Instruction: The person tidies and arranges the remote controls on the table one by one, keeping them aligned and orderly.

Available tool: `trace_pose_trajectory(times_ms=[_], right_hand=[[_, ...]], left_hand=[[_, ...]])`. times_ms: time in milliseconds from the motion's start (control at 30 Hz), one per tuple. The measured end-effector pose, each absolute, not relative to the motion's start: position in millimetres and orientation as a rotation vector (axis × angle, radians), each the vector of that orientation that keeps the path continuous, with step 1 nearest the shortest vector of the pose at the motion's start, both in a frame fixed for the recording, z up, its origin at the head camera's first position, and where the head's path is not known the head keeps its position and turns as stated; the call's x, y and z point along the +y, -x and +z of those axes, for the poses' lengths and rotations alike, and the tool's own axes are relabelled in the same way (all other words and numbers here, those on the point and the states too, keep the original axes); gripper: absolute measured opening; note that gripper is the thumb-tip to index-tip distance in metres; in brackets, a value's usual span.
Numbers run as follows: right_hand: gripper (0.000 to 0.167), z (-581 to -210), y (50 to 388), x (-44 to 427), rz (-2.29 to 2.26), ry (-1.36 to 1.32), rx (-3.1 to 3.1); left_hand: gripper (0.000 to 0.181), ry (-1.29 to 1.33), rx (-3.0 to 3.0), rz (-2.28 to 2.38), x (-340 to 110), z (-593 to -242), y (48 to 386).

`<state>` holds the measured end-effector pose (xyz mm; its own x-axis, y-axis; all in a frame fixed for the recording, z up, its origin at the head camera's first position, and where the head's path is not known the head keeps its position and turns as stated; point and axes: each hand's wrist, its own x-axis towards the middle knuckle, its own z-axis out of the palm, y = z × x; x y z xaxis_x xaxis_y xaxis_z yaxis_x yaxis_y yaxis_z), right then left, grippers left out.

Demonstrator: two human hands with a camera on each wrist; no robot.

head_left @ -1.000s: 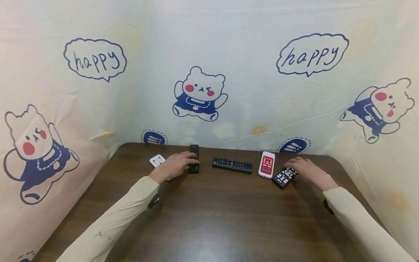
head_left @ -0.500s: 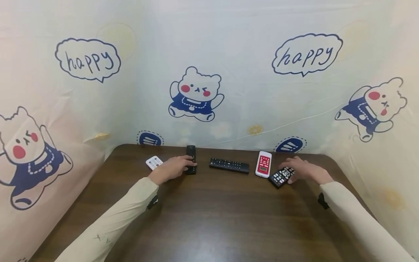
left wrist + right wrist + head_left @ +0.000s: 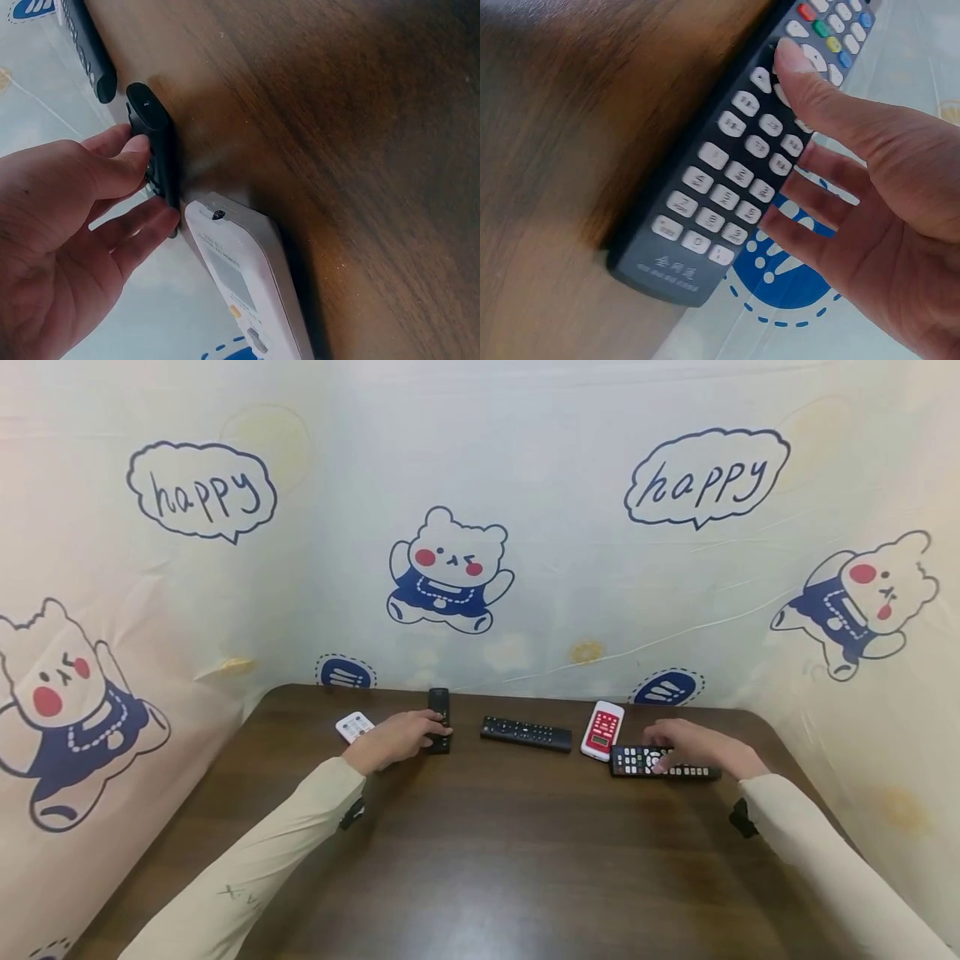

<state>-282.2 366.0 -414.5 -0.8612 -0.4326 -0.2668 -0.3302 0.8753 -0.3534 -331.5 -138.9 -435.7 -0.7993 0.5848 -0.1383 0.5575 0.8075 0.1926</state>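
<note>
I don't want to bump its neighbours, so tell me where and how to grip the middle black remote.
Probably best from above, pinching the middle black remote across its long edges at mid-length: it lies flat and slim, its right end near the red-and-white remote.

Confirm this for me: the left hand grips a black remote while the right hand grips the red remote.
One thing is wrong: the right hand grips the white-buttoned remote, not the red remote, as the right wrist view shows. The rest stands: the left hand grips a black remote.
</note>
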Motion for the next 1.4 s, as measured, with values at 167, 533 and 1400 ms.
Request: trace_pose_trajectory(times_ms=[167, 533, 1400], right_hand=[[0.04, -413.3, 282.4, 363.3, -0.47, 0.596, 2.668], [0.052, -406.2, 272.0, 361.2, -0.749, 0.428, 2.572], [0.063, -414.9, 248.8, 336.4, -1.202, 0.26, 2.417]], left_hand=[[0.043, -0.931, 2.81, 0.2, -141.0, -432.7, 328.2], [0.047, -0.949, 2.788, 0.227, -143.9, -437.1, 334.7], [0.059, -0.873, 2.738, 0.233, -140.6, -436.1, 331.7]])
